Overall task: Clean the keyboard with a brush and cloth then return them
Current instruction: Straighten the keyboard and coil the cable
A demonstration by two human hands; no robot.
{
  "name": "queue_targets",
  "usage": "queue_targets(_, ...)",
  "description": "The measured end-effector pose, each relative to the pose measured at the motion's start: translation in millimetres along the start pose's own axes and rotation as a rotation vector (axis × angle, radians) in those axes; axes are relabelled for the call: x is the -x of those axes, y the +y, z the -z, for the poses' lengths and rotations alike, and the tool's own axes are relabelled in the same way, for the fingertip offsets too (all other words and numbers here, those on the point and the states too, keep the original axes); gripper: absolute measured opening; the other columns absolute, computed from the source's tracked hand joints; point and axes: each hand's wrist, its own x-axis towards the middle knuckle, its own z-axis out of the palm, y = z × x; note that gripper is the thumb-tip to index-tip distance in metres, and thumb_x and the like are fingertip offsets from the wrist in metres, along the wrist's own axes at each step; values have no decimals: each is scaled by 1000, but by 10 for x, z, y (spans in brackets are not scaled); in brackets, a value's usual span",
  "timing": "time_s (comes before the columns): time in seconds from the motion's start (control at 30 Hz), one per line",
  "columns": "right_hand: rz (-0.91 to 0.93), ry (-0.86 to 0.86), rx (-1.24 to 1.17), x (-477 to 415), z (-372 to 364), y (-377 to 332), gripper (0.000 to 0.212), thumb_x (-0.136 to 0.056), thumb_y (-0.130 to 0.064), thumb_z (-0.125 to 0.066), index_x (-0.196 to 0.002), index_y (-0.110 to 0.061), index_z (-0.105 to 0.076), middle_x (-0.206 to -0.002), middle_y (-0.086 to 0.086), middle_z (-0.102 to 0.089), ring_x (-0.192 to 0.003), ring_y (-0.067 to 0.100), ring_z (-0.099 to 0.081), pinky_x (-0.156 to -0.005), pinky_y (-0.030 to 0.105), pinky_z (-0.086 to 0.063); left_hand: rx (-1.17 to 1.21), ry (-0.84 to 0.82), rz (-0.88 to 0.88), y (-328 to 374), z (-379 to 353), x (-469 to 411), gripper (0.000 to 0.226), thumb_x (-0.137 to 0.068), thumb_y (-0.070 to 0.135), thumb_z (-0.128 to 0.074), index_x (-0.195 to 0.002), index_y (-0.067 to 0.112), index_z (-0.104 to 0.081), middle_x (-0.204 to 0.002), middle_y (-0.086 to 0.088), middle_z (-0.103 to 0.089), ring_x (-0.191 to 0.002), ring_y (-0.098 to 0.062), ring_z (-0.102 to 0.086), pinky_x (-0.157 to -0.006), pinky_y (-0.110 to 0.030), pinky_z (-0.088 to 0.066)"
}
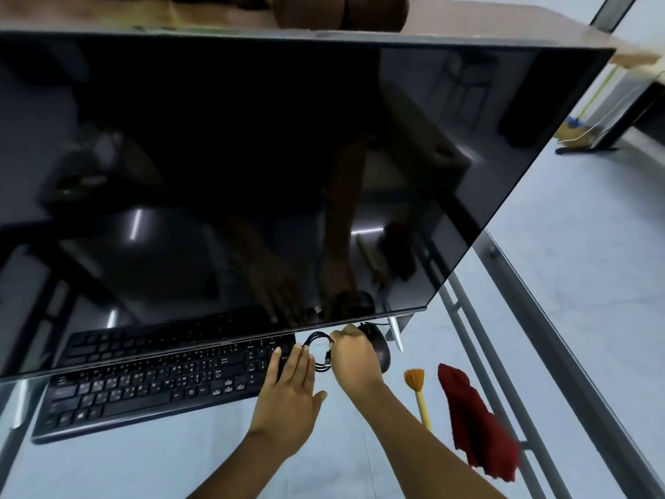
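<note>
**Clearing the mouse cable away from the keyboard's end**

Gripping the looped cable (pixel 316 345) in the curled fingers of the right hand (pixel 354 361), just beside the mouse (pixel 379 349), toward the back edge of the worktop (pixel 180 462) and under the monitor (pixel 252 156). Resting the left hand (pixel 288 390) flat, fingers straight and close together, on the right end of the keyboard (pixel 151 387). Leaving the brush (pixel 417 390) and the red cloth (pixel 475 423) untouched near the right edge, the cloth outermost. Probably still preparing, with cleaning not yet begun. Doing this well:
- keeping the loop gathered so nothing is snagging on the keys
- steadying the keyboard while lifting cable and mouse together
- setting them down clear of the brush
- avoiding the monitor's lower rim
</note>
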Motion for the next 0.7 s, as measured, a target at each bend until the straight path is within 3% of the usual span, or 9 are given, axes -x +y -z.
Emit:
queue_targets(0.13,28,-54,37,-28,-125,35,23,-93,-7,-50,-116,-3,-54,-118,16,-56,-109,26,-55,-90,30,-48,11,11,4,7,-64,6,66,-97,43,-23,-130,-6,-52,-138,-21,-51,-136,-34,-39,-111,-57,-19)
queue_targets(0.27,11,-26,12,48,-157,81,26,-95,-6,-45,-120,0,-51,-118,19,-53,-106,32,-54,-87,35,-45,28,56,-1,2,-83,23,73,-101,44,-5,-134,-5,-47,-144,-20,-45,-138,-32,-36,-109,-57,-24)
queue_targets(0.33,42,9,-24,152,-80,136,33,-96,-13,-50,-126,-1,-48,-125,18,-52,-112,28,-54,-94,30,-45,29,91,-4,42,-52,7,70,-100,44,-12,-136,-5,-45,-145,-20,-43,-139,-32,-36,-109,-57,-25)
queue_targets(0.4,11,96,-110,283,81,221,29,-96,-14,-51,-123,-3,-55,-124,14,-55,-109,27,-58,-91,31,-48,33,153,-26,141,25,-46,66,-96,43,-25,-136,-5,-47,-144,-20,-45,-136,-32,-40,-108,-55,-27)
queue_targets(0.5,-72,206,-144,521,349,501,21,-96,-12,-49,-110,-5,-63,-111,11,-59,-97,29,-63,-79,34,-50,78,183,-54,420,224,-173,60,-90,40,-34,-123,-1,-62,-122,-16,-64,-115,-32,-60,-94,-47,-48)
queue_targets(0.6,-217,278,-180,712,472,932,20,-90,-8,-56,-105,-6,-69,-107,11,-62,-90,29,-66,-73,31,-51,161,89,-41,773,394,-301,36,-89,39,-51,-105,12,-69,-92,-2,-69,-82,-21,-66,-65,-32,-53)
queue_targets(0.7,-365,288,-234,926,550,1387,25,-93,-14,-56,-114,-13,-69,-116,6,-63,-98,25,-64,-79,26,-49,224,-81,0,1111,455,-433,34,-100,41,-36,-116,18,-55,-103,-1,-67,-90,-20,-65,-69,-29,-49)
